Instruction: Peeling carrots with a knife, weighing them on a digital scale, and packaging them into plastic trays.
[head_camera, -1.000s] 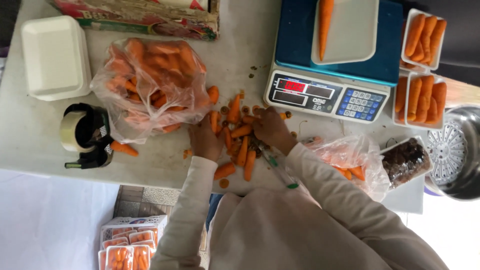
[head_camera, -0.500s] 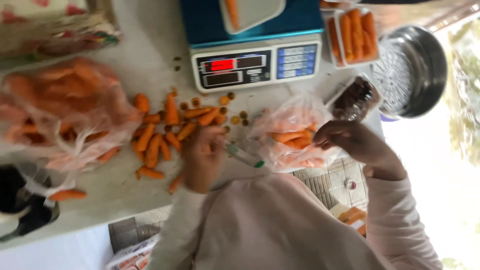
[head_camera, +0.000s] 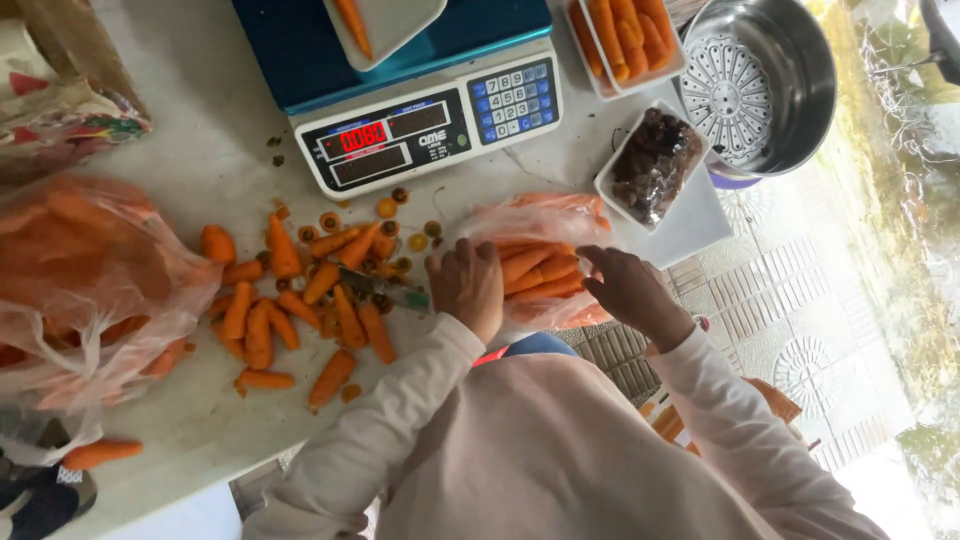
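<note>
Currently left hand (head_camera: 467, 285) is closed around a small knife (head_camera: 385, 291), blade pointing into the loose carrot pile (head_camera: 300, 300) on the white table (head_camera: 200, 160). Right hand (head_camera: 632, 290) reaches with fingers open into the small plastic bag of carrots (head_camera: 540, 260), touching the bag at the table edge; can't tell if it grips a carrot. Blue scale (head_camera: 420, 110) sits just behind, one carrot in its tray (head_camera: 385, 25); big carrot bag (head_camera: 85, 280) far left, steel pot (head_camera: 765, 80) right.

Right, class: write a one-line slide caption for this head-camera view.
Left hand holds a knife beside loose carrots; right hand reaches a small carrot bag below a scale.
</note>
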